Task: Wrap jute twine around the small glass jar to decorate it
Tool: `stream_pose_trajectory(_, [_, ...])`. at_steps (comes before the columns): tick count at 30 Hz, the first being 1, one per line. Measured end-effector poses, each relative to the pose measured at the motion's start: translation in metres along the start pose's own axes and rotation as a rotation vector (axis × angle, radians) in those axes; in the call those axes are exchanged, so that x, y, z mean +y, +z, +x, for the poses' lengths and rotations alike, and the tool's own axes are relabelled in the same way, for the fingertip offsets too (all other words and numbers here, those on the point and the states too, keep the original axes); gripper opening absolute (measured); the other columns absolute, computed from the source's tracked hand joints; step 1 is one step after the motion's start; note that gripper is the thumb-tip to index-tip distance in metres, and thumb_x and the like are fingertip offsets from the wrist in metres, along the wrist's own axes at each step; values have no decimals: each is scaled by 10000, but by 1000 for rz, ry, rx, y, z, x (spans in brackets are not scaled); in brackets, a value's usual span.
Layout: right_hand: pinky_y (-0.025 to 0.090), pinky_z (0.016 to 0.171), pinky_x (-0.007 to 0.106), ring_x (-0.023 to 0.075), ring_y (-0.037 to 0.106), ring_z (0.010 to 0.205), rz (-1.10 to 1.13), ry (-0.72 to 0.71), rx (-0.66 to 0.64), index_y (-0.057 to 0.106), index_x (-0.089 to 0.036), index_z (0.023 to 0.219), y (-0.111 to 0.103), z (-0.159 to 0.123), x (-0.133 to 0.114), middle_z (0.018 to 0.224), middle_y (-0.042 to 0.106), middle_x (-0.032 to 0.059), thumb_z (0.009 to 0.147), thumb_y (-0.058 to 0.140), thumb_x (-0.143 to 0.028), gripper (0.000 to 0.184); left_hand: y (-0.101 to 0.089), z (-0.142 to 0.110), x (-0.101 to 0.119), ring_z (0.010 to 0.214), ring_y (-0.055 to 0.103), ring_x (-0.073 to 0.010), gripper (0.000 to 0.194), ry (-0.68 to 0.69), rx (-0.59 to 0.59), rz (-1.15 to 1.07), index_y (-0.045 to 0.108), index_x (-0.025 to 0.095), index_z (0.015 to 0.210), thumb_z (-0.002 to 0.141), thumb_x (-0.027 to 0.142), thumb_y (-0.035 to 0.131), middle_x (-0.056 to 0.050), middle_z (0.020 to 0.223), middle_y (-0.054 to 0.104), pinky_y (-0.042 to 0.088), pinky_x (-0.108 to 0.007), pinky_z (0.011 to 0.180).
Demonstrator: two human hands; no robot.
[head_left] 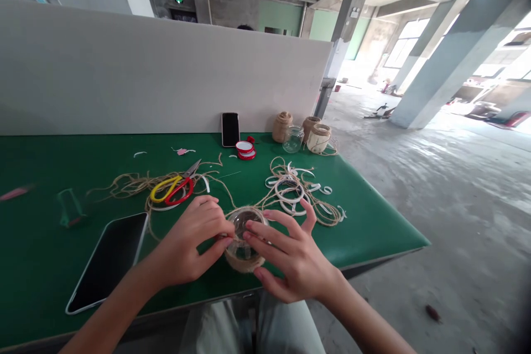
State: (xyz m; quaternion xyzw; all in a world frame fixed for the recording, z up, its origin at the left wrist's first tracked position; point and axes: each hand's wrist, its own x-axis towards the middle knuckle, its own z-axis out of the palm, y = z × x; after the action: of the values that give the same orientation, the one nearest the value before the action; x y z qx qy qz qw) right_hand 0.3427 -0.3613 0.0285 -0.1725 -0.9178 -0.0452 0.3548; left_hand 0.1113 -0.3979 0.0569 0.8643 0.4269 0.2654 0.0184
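A small glass jar (243,232) stands low on the green table, its lower part wound with jute twine (243,260). My left hand (191,240) grips the jar's left side with its fingertips. My right hand (290,254) spreads its fingers over the jar's right side and front. A twine strand runs from the jar to a tangled heap among white strips (288,191). Yellow-and-red-handled scissors (172,189) lie on more twine beyond my left hand. Nearest that hand on the left is a black-screened tablet or large phone (108,260), lying flat.
The green-topped table (373,232) ends at my right, with a concrete floor beyond it. A grey partition (145,72) backs the table. Along it stand an upright phone (230,129), red-rimmed lids (245,149), a bare glass jar (293,139) and several twine-wrapped jars (282,126).
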Motion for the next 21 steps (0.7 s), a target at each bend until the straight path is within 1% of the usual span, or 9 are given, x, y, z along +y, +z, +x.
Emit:
stream_pose_trajectory(5, [178, 1102, 502, 244, 528, 1145, -130, -77, 63, 614, -228, 1162, 9, -7, -1, 1130, 676, 1, 822, 516, -344, 373, 1, 0, -1, 734, 515, -145, 136, -24, -16, -2, 580, 216, 824, 838, 150, 462, 7, 705, 564, 354, -422, 972])
stream_pose_trajectory(7, [218, 1097, 465, 227, 526, 1147, -172, -114, 97, 639, -230, 1117, 10, -7, -1, 1139, 672, -3, 814, 536, -325, 335, 1, 0, 0, 733, 517, -144, 135, -30, -14, -2, 584, 215, 815, 835, 156, 464, 8, 702, 568, 356, -421, 973])
stream_pose_trajectory(9, [233, 1099, 426, 201, 517, 1152, -211, -158, 147, 662, -235, 1053, 11, -6, 1, 1143, 668, -24, 801, 557, -283, 277, 2, 0, 0, 733, 517, -143, 131, -28, -12, -1, 582, 215, 811, 833, 156, 467, 9, 703, 570, 355, -419, 974])
stream_pose_trajectory(12, [233, 1106, 401, 170, 491, 1171, -263, -247, 186, 683, -243, 967, 11, -3, 5, 1128, 673, -48, 801, 557, -243, 208, 2, 1, 0, 721, 505, -137, 115, -25, -8, 5, 561, 215, 810, 829, 146, 471, 19, 692, 555, 347, -417, 976])
stream_pose_trajectory(15, [210, 1110, 425, 155, 449, 1207, -288, -316, 199, 694, -250, 890, 11, 0, 8, 1093, 692, -39, 822, 541, -241, 168, 3, 2, 0, 703, 491, -132, 96, -31, -5, 14, 535, 214, 809, 828, 142, 475, 28, 674, 528, 336, -419, 983])
stream_pose_trajectory(18, [153, 1109, 494, 157, 427, 1218, -309, -342, 242, 698, -250, 842, 10, 2, 8, 1045, 710, -27, 846, 512, -226, 188, 2, 4, -1, 699, 487, -134, 86, -29, -4, 14, 528, 212, 809, 827, 143, 479, 26, 679, 527, 337, -420, 978])
stream_pose_trajectory(20, [110, 1108, 516, 158, 449, 1187, -306, -346, 234, 697, -250, 847, 8, 3, 6, 1023, 715, -34, 857, 494, -214, 206, 2, 4, 0, 698, 484, -137, 83, -26, -7, 13, 527, 213, 805, 827, 149, 479, 23, 679, 528, 347, -417, 967])
stream_pose_trajectory(21, [92, 1109, 518, 160, 470, 1160, -285, -320, 216, 695, -254, 851, 6, 4, 4, 1018, 715, -43, 859, 492, -215, 207, 2, 4, 0, 699, 483, -139, 81, -25, -10, 13, 526, 213, 803, 827, 152, 479, 22, 679, 527, 350, -417, 963])
